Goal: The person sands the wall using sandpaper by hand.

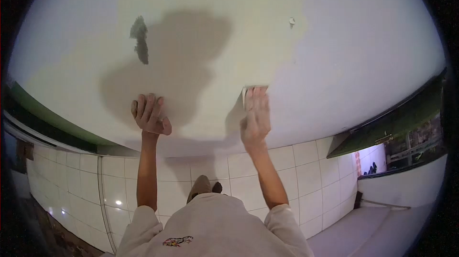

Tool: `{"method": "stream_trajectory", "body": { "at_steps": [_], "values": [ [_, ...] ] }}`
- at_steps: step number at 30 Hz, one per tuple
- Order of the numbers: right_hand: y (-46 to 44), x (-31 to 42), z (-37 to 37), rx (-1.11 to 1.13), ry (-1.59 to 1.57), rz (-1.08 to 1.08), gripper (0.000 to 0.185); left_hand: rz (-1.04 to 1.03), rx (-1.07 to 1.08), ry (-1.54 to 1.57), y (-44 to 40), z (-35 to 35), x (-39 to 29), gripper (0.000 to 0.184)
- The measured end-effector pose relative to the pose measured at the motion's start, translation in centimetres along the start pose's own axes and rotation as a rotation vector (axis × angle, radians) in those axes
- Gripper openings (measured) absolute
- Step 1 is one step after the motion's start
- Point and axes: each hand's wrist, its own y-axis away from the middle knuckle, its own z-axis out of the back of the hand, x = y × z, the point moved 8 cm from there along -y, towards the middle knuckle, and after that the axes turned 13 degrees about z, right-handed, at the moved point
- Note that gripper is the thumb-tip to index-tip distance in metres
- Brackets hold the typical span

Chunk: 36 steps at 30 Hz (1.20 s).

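White shirt (215, 223); hands apart: left hand (152, 117) empty against wall (263, 42), right hand (256, 120) pressing thin sheet (245, 93) flat; even pressure needed.

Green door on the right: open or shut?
Open: beyond the green door, a lit floor shows through the doorway.

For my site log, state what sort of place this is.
Probably a room inside a house: a pale painted wall with a dark bare patch, a white tiled floor and an open green door suggest it.
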Motion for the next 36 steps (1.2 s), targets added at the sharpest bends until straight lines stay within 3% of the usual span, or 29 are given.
{"method": "stream_trajectory", "body": {
  "at_steps": [6,8,10,12,13,15,17,20,23,26,29,36],
  "values": [
    [17.5,0.1,-6.7,0.286,-0.128,-0.154,0.067,0.002,-0.010,-0.002,0.3,0.2,0.1,0.054],
    [21.7,0.5,-8.2,0.562,-0.076,-0.175,0.075,-0.005,-0.010,0.000,0.0,0.2,-0.1,0.053],
    [27.9,1.3,-9.8,0.791,-0.134,-0.289,0.078,-0.014,0.006,-0.022,-0.1,0.2,0.0,0.053],
    [37.4,-0.1,-11.8,1.005,-0.334,-0.622,0.072,-0.016,-0.001,0.014,-0.2,0.2,-0.1,0.053],
    [35.2,-0.6,-11.2,0.988,-0.330,-0.608,0.072,-0.016,0.000,0.037,-0.6,0.1,0.1,0.053],
    [29.6,-0.3,-6.7,0.705,-0.380,-0.571,0.072,-0.017,0.010,-0.001,-0.6,0.3,-0.3,0.053],
    [18.1,-1.0,-1.4,0.365,-0.418,-0.546,0.075,0.000,0.032,-0.015,-0.4,0.0,-0.3,0.052],
    [3.2,-0.1,6.8,0.058,-0.200,-0.304,0.080,-0.016,-0.002,0.029,-0.7,0.4,-0.3,0.053],
    [-5.9,0.1,12.1,-0.148,0.062,-0.056,0.084,-0.019,0.002,0.005,-0.6,0.5,0.0,0.052],
    [-11.1,0.1,11.7,-0.236,0.102,0.099,0.068,-0.029,-0.030,0.032,-0.3,0.7,0.7,0.051],
    [-11.2,-1.2,7.0,-0.136,0.167,0.093,0.067,-0.019,-0.013,0.019,-0.5,0.7,0.2,0.051],
    [4.8,-1.5,-0.9,0.093,0.120,0.023,0.068,0.022,0.010,0.024,-0.3,0.4,-0.1,0.053]
  ]
}}
